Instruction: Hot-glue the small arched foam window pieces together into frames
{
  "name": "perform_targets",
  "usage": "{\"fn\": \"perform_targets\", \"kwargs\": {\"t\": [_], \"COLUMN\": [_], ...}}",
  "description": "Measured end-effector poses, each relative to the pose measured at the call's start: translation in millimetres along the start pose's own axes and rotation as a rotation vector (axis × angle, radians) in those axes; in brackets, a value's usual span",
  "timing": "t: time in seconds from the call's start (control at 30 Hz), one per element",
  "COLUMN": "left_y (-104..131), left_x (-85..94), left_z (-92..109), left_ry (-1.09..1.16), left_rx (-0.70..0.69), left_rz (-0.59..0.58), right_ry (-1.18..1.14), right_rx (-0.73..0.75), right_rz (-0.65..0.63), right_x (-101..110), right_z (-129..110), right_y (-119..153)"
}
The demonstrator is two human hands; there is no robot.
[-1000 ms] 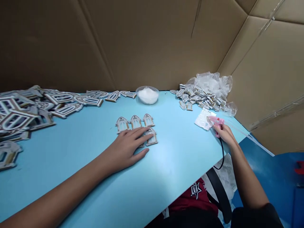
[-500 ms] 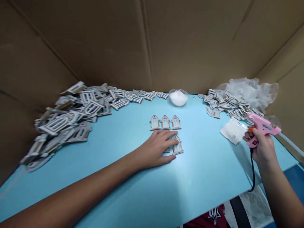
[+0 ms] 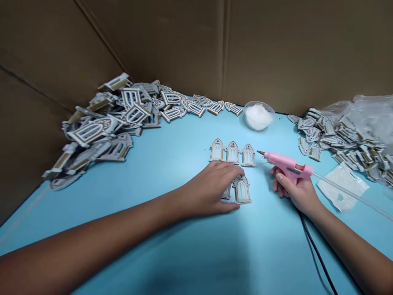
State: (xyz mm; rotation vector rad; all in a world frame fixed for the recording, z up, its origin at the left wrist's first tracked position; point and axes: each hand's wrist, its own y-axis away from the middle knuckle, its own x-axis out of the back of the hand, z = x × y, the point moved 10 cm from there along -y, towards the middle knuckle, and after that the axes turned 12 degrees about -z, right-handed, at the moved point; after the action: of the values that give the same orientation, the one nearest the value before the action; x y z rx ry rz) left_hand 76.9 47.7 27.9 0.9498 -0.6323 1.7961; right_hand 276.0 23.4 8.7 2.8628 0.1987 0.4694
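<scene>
Five small arched windows lie laid out near the middle of the blue bench (image 3: 184, 254): three in the far row (image 3: 232, 153), side by side, and two in the near row; of that pair, the right-hand window (image 3: 242, 190) shows most of its face, while its neighbour (image 3: 227, 192) is partly hidden under the person's left hand (image 3: 211, 188). The left hand's fingers bend over the top of the right-hand window, its thumb by the lower edge; whether that grip is clenched one cannot tell. The right hand (image 3: 299, 192) grasps one pink glue gun (image 3: 287, 164), its nozzle pointing left, just beside the far row's last window; one clear stick (image 3: 337, 185) juts from its back, and a black cable (image 3: 317, 254) runs down toward the person. Behind stands one clear bowl (image 3: 259, 128) of white material; two heaps flank it, the left heap (image 3: 92, 130) of larger windows, the right heap (image 3: 346, 141) of smaller ones, both too jumbled to count; one white packet (image 3: 340, 188) lies right of the gun; clear plastic (image 3: 368, 116) sits behind the right heap.
</scene>
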Motion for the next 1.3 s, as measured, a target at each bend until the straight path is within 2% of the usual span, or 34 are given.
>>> {"fn": "perform_targets", "kwargs": {"t": [0.17,0.33,0.43,0.63,0.83,0.97,1.3], "left_y": [2,3,4,2,5,7,6], "left_x": [8.1,14.4,16.2,9.1,17.2,18.6,16.9], "left_z": [-17,-18,-15,-12,-4,0,-1], "left_ry": [0.044,0.093,0.101,0.083,0.077,0.055,0.043], "left_rx": [0.061,0.051,0.028,-0.019,-0.078,-0.095,-0.108], "left_rz": [0.073,0.104,0.110,0.081,0.148,0.151,0.161], "right_ry": [0.311,0.566,0.660,0.769,0.828,0.840,0.878], "right_rx": [0.085,0.291,0.320,0.381,0.493,0.537,0.544], "right_rz": [0.009,-0.148,-0.215,-0.276,-0.214,-0.169,-0.179], "right_x": [2,-22,-33,-46,-50,-51,-53], "right_z": [-4,-20,-21,-27,-38,-44,-47], "right_y": [20,36,44,55,60,61,62]}}
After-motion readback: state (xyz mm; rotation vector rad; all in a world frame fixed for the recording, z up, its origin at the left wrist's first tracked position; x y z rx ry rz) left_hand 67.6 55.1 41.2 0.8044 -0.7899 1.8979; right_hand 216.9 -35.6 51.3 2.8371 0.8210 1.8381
